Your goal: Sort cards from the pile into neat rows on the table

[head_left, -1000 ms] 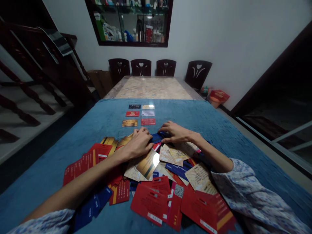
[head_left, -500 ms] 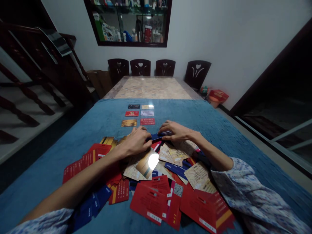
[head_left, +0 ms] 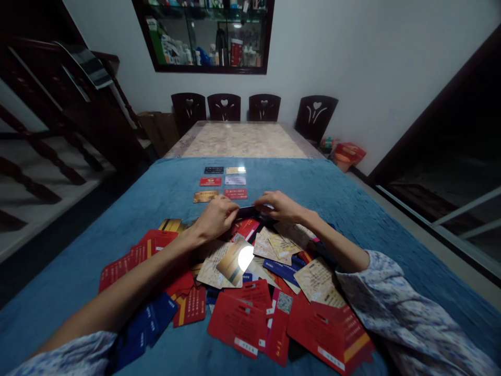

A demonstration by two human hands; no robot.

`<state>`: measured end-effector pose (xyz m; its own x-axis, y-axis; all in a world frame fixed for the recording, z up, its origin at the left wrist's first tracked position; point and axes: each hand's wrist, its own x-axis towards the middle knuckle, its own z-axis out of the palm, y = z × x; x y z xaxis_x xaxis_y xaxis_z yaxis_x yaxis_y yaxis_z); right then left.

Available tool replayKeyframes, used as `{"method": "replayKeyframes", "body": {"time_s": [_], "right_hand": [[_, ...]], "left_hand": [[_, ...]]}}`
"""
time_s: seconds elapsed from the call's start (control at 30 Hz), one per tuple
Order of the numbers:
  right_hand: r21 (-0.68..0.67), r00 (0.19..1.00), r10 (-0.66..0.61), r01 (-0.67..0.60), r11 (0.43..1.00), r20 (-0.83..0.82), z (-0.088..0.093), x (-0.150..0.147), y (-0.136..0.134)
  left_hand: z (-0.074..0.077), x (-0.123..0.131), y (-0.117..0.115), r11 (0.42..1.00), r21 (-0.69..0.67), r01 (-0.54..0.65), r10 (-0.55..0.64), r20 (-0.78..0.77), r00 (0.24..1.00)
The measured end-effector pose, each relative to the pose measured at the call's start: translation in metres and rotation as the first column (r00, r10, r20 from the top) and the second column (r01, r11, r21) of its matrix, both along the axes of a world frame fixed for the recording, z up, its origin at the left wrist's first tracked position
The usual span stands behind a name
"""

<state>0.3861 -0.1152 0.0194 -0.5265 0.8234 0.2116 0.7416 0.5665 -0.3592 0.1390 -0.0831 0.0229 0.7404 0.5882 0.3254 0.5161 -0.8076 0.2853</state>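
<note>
Dark card (head_left: 247,211): between my two hands, at the far side of the loose pile, well short of the counter's far edge; tilted, almost edge-on to me. Single or several layers: cannot tell.

Left hand (head_left: 215,216): fingers bent and nearly closed, thumb and fingertips pinching the card's left end. Right hand (head_left: 281,206): fingers curved over the right end, thumb below, only slightly parted, gripping that end.

Under and around my wrists, toward the near edge: the pile of cards, overlapping at mixed angles. Beige cards (head_left: 274,246) near the middle; a gold card (head_left: 230,265) beside them, bright glare on its right end. Blue cards (head_left: 151,321) fanned toward the near left corner, beside my left forearm; red cards (head_left: 238,319) nearest me; more red at right, by my sleeve.

Beyond my hands, toward the far edge: six cards laid flat, two columns of three. Left column, far to near: black (head_left: 214,170), red, gold. Right column: pale yellow, silver, red.

Blue cloth (head_left: 301,180) under all cards; the counter (head_left: 246,140) bare past it. Four chairs (head_left: 224,107) beyond the far edge.
</note>
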Motion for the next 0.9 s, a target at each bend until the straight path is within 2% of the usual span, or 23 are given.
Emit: {"method": "replayKeyframes", "body": {"time_s": [0.13,0.27,0.5,0.63,0.77,0.9], "right_hand": [[0.038,0.997,-0.069,0.070,0.997,-0.034,-0.005,-0.005,-0.001],[0.015,0.988,-0.155,0.155,0.988,0.002,-0.008,-0.010,-0.001],[0.063,0.961,-0.225,0.217,0.974,0.159,-0.006,-0.014,-0.002],[0.041,0.945,-0.244,0.241,0.970,0.217,-0.001,-0.017,-0.005],[0.026,0.931,-0.281,0.283,0.959,0.232,0.001,-0.021,-0.007],[0.043,0.935,-0.312,0.309,0.950,0.167,-0.004,-0.022,-0.005]], "left_hand": [[-0.007,-0.001,0.003,0.999,0.000,-0.033,0.033,0.069,0.997],[-0.012,0.000,0.003,0.997,-0.008,-0.076,0.077,0.118,0.990],[-0.019,0.000,0.002,0.998,-0.004,-0.067,0.067,0.088,0.994],[-0.026,0.000,0.005,0.998,-0.002,-0.062,0.062,0.052,0.997],[-0.030,0.000,0.006,0.997,0.004,-0.071,0.071,0.049,0.996],[-0.029,0.001,0.004,0.994,-0.029,-0.104,0.105,0.045,0.993]]}}
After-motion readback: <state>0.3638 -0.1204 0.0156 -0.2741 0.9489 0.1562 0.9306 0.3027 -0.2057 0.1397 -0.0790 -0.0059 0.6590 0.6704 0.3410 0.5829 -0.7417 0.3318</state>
